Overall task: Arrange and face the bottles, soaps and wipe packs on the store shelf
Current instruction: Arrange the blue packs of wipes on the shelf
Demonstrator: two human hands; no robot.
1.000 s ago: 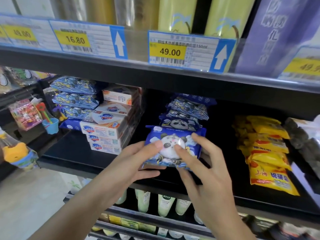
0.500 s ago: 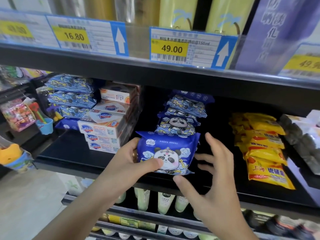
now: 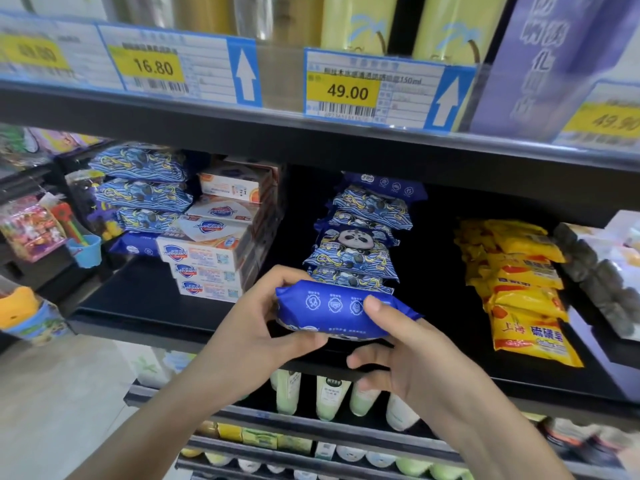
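A blue wipe pack (image 3: 332, 311) is held flat at the front of the black middle shelf (image 3: 145, 306), its plain blue side with white icons turned up. My left hand (image 3: 256, 327) grips its left end and my right hand (image 3: 401, 344) grips its right end, thumb on top. Directly behind it rises a stack of blue panda wipe packs (image 3: 360, 244). Boxed soaps (image 3: 211, 251) are stacked to the left, with more blue wipe packs (image 3: 138, 192) beside them. Yellow soap packs (image 3: 523, 282) lie in a row at the right.
The upper shelf edge carries price tags (image 3: 346, 91) under tall bottles (image 3: 356, 22) and a purple box (image 3: 554, 57). Pale green bottles (image 3: 329, 396) stand on the shelf below. Toys (image 3: 31, 226) hang at the far left. Dark-wrapped items (image 3: 602, 271) sit at the far right.
The pack stood with its panda face toward me, held by the left hand alone. It has tipped flat, blue side up, and my right hand has closed on its right end.
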